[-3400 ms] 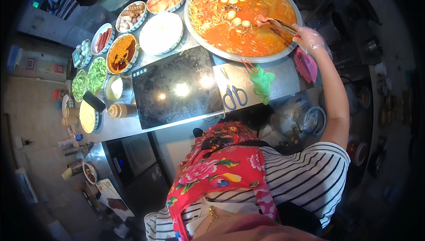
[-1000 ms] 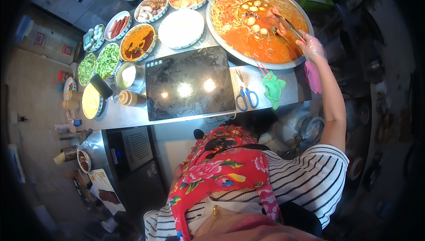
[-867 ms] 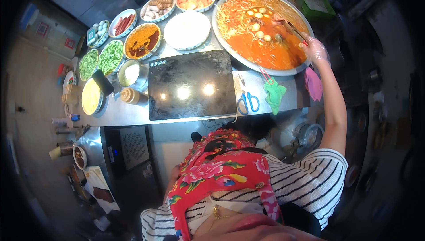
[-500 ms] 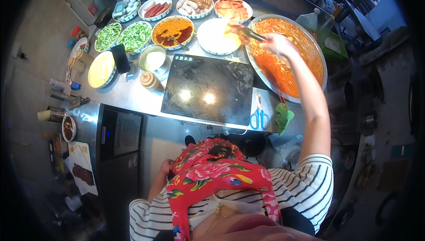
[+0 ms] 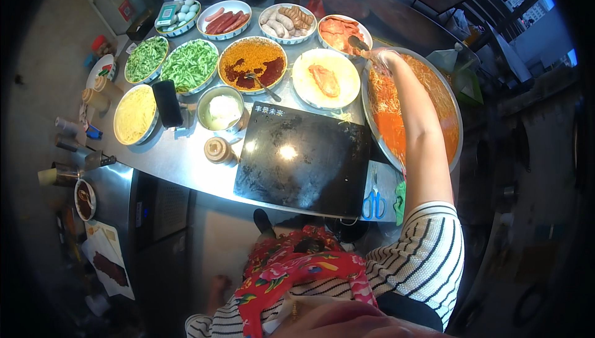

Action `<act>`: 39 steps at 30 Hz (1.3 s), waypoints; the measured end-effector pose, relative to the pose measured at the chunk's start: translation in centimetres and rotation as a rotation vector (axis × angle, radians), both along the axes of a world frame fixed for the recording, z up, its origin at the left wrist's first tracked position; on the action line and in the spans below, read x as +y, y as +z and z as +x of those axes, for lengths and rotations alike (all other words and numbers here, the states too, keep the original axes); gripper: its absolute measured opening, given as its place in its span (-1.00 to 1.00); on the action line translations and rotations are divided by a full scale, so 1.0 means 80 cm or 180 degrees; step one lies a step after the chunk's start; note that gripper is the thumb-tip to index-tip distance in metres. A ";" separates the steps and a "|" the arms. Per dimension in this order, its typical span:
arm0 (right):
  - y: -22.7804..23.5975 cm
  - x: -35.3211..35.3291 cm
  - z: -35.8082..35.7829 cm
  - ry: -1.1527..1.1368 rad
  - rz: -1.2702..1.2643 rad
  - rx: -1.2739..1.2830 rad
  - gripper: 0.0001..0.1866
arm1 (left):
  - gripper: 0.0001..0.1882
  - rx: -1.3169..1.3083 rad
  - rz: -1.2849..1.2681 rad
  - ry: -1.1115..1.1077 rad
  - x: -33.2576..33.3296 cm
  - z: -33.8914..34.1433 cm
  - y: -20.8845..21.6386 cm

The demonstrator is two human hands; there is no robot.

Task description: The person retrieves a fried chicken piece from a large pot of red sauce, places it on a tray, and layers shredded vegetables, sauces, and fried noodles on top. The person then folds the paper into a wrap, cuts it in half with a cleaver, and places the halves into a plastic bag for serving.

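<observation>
My right hand, at the end of my outstretched arm, is closed on tongs with dark tips. The tips are at the near right rim of a bowl of red-orange slices. To their left is a bowl of pale yellow food with one reddish slice lying on it. Below my right arm spreads a large round pan of red sauce with pale strands. My left hand hangs low beside my red floral apron, dim and blurred, its fingers unclear.
A black flat cooktop fills the counter's middle, blue-handled scissors at its right. Bowls of sausages, green shreds and orange crumbs stand behind. A phone stands upright at left, near a squeeze bottle.
My right hand has moved the tongs right and away from the pale yellow bowl, where a reddish slice now shows. The whole view has shifted slightly.
</observation>
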State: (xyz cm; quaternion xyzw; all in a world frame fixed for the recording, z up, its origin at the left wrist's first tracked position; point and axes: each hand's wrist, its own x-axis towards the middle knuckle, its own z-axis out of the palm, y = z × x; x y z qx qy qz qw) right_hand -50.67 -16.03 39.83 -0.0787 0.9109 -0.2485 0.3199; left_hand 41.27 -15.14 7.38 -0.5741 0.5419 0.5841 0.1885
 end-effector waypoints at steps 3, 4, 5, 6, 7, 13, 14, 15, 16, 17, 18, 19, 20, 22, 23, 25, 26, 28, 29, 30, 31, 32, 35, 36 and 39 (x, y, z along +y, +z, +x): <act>-0.035 -0.002 -0.037 -0.0102 -0.0125 -0.0003 -0.49 | -0.72 -0.0012 0.0073 0.0353 0.019 -0.021 -0.003; -0.044 0.002 -0.050 -0.0020 -0.0028 -0.0060 -0.50 | -0.71 0.0076 0.0218 0.0626 0.027 -0.035 0.000; -0.053 0.007 -0.061 0.0102 0.0015 -0.0108 -0.51 | -0.69 0.0160 0.0358 0.0896 0.033 -0.048 0.007; -0.056 0.015 -0.076 0.0231 0.0104 -0.0504 -0.52 | -0.66 -0.0105 0.0313 0.0588 0.036 -0.062 0.015; -0.061 0.023 -0.083 0.0271 -0.0169 -0.0731 -0.53 | -0.63 -0.0360 0.0267 0.0276 0.037 -0.079 0.024; -0.074 0.035 -0.107 0.0282 -0.0848 -0.1019 -0.59 | -0.65 -0.0282 0.0129 -0.0128 0.038 -0.161 0.042; -0.076 0.032 -0.106 0.0264 -0.0719 -0.0949 -0.63 | -0.66 -0.0353 0.0166 -0.0168 0.035 -0.165 0.043; -0.078 0.028 -0.106 0.0226 -0.0855 -0.1028 -0.64 | -0.66 -0.0172 0.0159 0.0035 0.034 -0.169 0.039; -0.079 0.023 -0.104 0.0236 -0.1036 -0.1141 -0.65 | -0.67 -0.0104 0.0166 0.0189 0.032 -0.170 0.036; -0.081 0.019 -0.103 0.0202 -0.1137 -0.1274 -0.65 | -0.68 -0.0045 0.0189 0.0338 0.031 -0.169 0.032; -0.082 0.013 -0.103 0.0209 -0.1114 -0.1284 -0.66 | -0.68 -0.0033 0.0100 0.0409 0.030 -0.168 0.027; -0.084 0.008 -0.101 0.0430 -0.0971 -0.1118 -0.66 | -0.69 -0.0011 0.0012 0.0476 0.029 -0.166 0.023; -0.086 0.002 -0.101 0.0617 -0.0738 -0.0949 -0.65 | -0.69 -0.0084 0.0069 0.0601 0.027 -0.165 0.019; -0.089 -0.006 -0.097 0.0720 -0.0786 -0.0939 -0.66 | -0.69 0.0018 -0.0045 0.0514 0.024 -0.162 0.013; -0.090 -0.009 -0.094 0.0607 -0.0834 -0.0907 -0.69 | -0.69 -0.0144 0.0015 0.0555 0.023 -0.160 0.012; -0.090 -0.007 -0.088 0.0409 -0.0932 -0.0858 -0.74 | -0.69 0.0042 -0.0198 0.0311 0.020 -0.159 0.007; -0.087 0.000 -0.084 0.0360 -0.1044 -0.0804 -0.78 | -0.69 -0.0091 -0.0163 0.0263 0.020 -0.159 0.005; -0.078 0.017 -0.078 0.0366 -0.1220 -0.0643 -0.75 | -0.70 0.0121 -0.0177 0.0277 0.017 -0.159 -0.002; -0.072 0.025 -0.075 0.0251 -0.1197 -0.0502 -0.72 | -0.71 -0.0019 -0.0056 0.0328 0.016 -0.159 -0.006; -0.060 0.045 -0.073 0.0390 -0.1230 -0.0385 -0.60 | -0.71 0.0105 -0.0101 0.0264 0.013 -0.159 -0.010; -0.050 0.059 -0.070 0.0338 -0.1118 -0.0233 -0.58 | -0.72 0.0033 -0.0064 0.0208 0.008 -0.159 -0.015; -0.036 0.080 -0.067 0.0320 -0.1082 -0.0088 -0.56 | -0.72 -0.0170 -0.0013 0.0170 0.003 -0.159 -0.018; 0.007 0.155 -0.049 0.0156 -0.0885 0.0102 -0.49 | -0.74 -0.0220 0.0196 -0.0040 -0.022 -0.164 -0.028; 0.019 0.182 -0.041 0.0075 -0.0850 0.0204 -0.48 | -0.75 -0.0072 0.0211 -0.0019 -0.032 -0.169 -0.030; 0.045 0.298 -0.003 -0.0352 -0.1082 0.0445 -0.43 | -0.77 -0.0154 0.0352 -0.0107 -0.070 -0.183 -0.029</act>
